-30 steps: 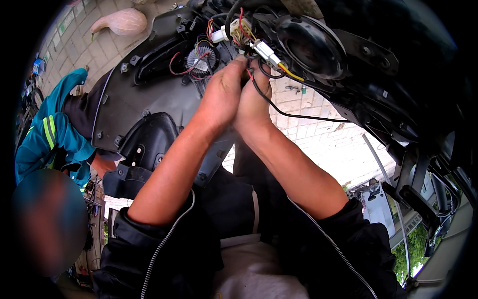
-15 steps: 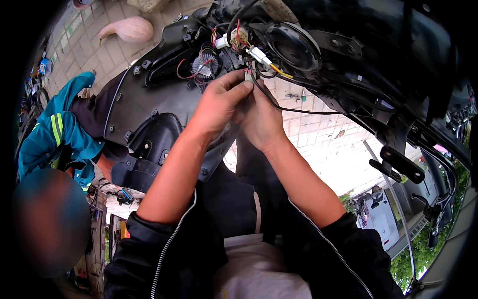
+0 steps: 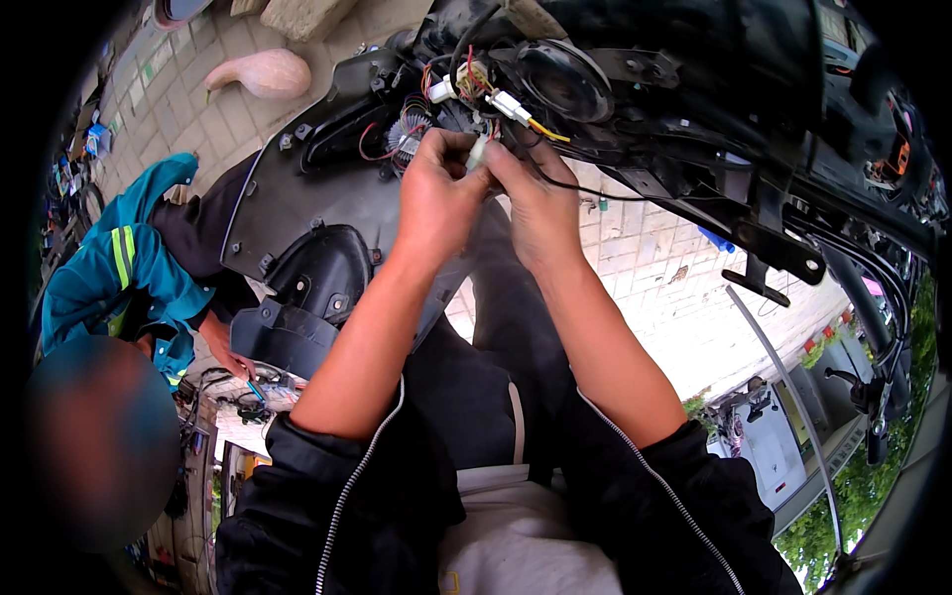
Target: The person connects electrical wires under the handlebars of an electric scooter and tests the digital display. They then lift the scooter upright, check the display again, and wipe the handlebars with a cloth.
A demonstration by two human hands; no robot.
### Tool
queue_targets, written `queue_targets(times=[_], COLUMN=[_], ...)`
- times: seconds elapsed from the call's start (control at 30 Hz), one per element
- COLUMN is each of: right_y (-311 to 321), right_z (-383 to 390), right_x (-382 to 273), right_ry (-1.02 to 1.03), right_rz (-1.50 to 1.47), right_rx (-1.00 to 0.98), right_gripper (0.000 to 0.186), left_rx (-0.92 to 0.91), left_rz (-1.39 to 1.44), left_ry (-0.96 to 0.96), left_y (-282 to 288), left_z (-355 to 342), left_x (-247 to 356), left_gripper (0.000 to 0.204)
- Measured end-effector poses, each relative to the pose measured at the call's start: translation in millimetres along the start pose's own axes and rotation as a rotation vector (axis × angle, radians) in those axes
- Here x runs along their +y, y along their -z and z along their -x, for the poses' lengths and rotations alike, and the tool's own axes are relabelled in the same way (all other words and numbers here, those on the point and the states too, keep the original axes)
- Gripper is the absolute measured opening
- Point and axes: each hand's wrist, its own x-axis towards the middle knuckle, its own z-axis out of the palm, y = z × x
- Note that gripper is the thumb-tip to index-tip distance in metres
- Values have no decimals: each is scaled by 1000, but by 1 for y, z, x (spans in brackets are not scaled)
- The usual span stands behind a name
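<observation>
Both my hands meet at a small white wire connector (image 3: 478, 152) with thin coloured wires. My left hand (image 3: 436, 193) pinches it from the left between thumb and fingers. From the other side, my right hand (image 3: 538, 193) closes on the connector or its wires; some fingertips are hidden. Just beyond sit a white plug (image 3: 509, 107) with a yellow lead and another white plug (image 3: 441, 90) among bundled wires. A finned round metal part (image 3: 407, 137) lies left of them, over a large black plastic panel (image 3: 322, 188). A black cable (image 3: 605, 195) runs rightward past my right hand.
A dark vehicle frame (image 3: 734, 213) with a round black part (image 3: 565, 81) spans the upper right. At left, a person in a teal jacket (image 3: 124, 258) holds a thin blue object (image 3: 256, 390). A pale gourd (image 3: 260, 74) rests on the paving (image 3: 188, 94).
The view has shifted slightly. My hands have turned, and the white connector now shows more plainly between them. The other person's hand has come into sight with the blue object.
</observation>
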Motion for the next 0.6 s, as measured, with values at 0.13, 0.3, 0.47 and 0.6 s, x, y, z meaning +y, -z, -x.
queue_targets(times=[0.13, 0.3, 0.47, 0.6], right_y=[-13, -25, 12, 45], right_z=[-11, -11, -19, 32], right_x=[3, 18, 47, 3], right_ry=[-35, -113, 142, 28], right_rz=[243, 441, 529, 622], right_rx=[215, 446, 233, 119], right_gripper=[29, 35, 40, 45], left_rx=[-48, -155, -197, -130], left_rz=[-160, -84, 68, 45], left_ry=[-114, -116, 46, 106], left_y=[15, 31, 17, 4], left_z=[-7, -14, -7, 0], left_x=[-11, -35, -17, 7], left_gripper=[31, 26, 27, 41])
